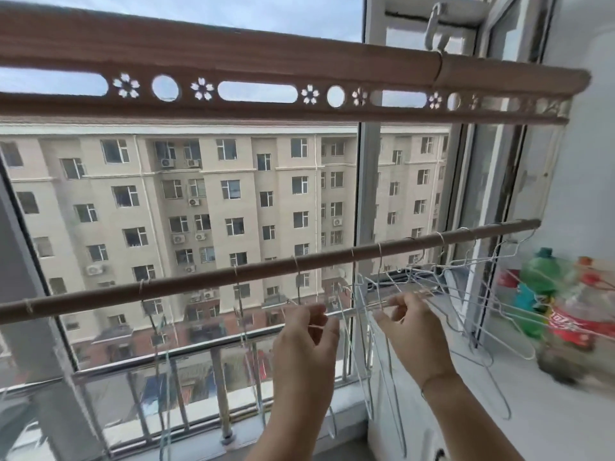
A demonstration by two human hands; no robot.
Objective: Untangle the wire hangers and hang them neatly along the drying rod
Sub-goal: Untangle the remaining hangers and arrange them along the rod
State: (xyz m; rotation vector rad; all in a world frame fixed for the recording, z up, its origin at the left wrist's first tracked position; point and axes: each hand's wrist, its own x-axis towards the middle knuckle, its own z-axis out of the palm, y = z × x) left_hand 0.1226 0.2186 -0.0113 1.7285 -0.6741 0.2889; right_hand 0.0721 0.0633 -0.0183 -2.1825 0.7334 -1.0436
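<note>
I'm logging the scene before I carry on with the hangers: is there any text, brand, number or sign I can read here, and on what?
Red label on the clear bottle: white script, too blurred to read.
Green bottle: bluish label, too blurred to read.
Drying rod, wire hangers, cut-out rail: no text.
Building opposite: no legible signs.

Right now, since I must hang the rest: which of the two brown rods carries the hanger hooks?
The lower, thin plain rod; wire hooks loop over it. The broad upper rod with flower cut-outs shows none.
</note>
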